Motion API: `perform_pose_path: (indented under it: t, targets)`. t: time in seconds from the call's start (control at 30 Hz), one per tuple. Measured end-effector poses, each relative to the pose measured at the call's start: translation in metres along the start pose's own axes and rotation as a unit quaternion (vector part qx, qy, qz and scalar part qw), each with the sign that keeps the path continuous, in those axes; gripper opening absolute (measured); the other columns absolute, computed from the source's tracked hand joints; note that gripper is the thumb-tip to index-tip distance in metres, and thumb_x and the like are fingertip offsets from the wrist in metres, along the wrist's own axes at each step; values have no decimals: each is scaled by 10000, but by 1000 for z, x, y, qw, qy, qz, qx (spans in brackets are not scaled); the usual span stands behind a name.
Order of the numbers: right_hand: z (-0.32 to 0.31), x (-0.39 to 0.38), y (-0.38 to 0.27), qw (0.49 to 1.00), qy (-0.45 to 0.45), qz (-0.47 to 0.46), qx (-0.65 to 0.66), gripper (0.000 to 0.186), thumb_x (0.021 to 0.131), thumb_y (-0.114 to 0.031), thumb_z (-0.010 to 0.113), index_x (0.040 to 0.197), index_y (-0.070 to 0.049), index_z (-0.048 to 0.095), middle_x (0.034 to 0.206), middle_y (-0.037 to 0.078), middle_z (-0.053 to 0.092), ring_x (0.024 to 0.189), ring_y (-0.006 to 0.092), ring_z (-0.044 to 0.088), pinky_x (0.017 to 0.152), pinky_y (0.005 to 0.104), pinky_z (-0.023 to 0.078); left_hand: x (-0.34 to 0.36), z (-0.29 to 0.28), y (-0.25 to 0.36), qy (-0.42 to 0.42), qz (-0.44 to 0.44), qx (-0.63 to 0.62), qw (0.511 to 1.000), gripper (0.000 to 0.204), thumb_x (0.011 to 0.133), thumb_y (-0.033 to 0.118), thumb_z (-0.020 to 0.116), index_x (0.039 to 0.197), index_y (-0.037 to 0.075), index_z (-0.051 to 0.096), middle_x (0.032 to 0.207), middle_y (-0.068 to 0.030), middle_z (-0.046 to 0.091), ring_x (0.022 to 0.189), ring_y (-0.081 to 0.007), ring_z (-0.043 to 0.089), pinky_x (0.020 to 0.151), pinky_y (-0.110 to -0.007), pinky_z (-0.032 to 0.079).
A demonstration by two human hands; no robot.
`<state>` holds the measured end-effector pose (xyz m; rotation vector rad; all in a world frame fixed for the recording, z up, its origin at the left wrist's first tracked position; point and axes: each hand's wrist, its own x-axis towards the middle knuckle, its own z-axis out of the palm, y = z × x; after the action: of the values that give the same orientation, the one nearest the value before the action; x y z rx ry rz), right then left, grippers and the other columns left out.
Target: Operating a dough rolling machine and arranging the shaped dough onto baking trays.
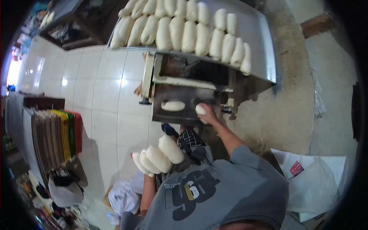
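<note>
My left hand (148, 177), mostly hidden beneath several pale dough rolls (170, 149), holds them in a row at the lower middle. My right hand (207, 114) is closed on another dough roll (200, 109) at the right end of a dark metal tray (168, 117) on the machine (147, 76). One loose roll (172, 106) lies at the left of that tray. Above the machine, a wide metal sheet (260, 46) bears several more rolls in two rows (163, 32).
Stacked crates, brown, yellow, green and red (63, 134), stand at left on the tiled floor (103, 76). A dark wooden stand (92, 27) is at upper left. White bundled cloth (124, 197) lies below, and white sheeting with a plastic bag (312, 184) at lower right.
</note>
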<state>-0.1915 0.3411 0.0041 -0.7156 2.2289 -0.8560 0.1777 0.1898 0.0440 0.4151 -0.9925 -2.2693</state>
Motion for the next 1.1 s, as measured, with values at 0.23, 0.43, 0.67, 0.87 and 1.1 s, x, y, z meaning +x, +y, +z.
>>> perform_pose_path:
  t: [0.23, 0.43, 0.67, 0.87, 1.1]
  targets:
    - [-63, -128, -181, 782, -28, -10, 622, 739, 703, -248, 795, 1325, -94, 428, 1215, 42, 526, 1112, 176, 500, 935, 335, 422, 131, 87, -26, -155, 46, -251, 954, 414, 915, 537, 387, 919, 168, 573, 1061, -103, 599, 926, -244, 543, 845, -416, 420]
    - [-226, -84, -255, 829, 326, -112, 440, 772, 710, -205, 784, 1359, -66, 390, 1227, 48, 511, 1087, 171, 511, 930, 299, 429, 293, 345, 127, -85, -218, -219, 947, 522, 917, 494, 405, 1202, 74, 523, 1143, -107, 585, 1067, -253, 557, 957, -391, 420]
    - [-400, 32, -287, 813, 545, -118, 168, 592, 796, -295, 724, 1244, -7, 466, 1047, 25, 546, 925, 117, 515, 824, 248, 416, 518, 411, 173, 214, 281, 198, 915, 594, 910, 465, 505, 1274, 13, 384, 1130, -149, 525, 1008, -262, 509, 877, -333, 411]
    - [-212, -16, -222, 885, 415, -124, 172, 174, 911, -223, 573, 912, -50, 555, 819, 8, 545, 774, 85, 500, 720, 250, 431, 334, 276, 135, 23, 153, 302, 941, 290, 948, 264, 469, 861, 6, 566, 755, -33, 554, 705, -99, 496, 669, -260, 407]
    - [26, 10, -121, 979, -55, -194, 36, 304, 721, -216, 720, 949, -34, 634, 886, 152, 602, 881, 319, 590, 774, 410, 473, 31, 54, 12, 40, -440, 521, 730, 474, 859, 414, 587, 1068, -11, 596, 946, -146, 662, 902, -194, 621, 824, -319, 467]
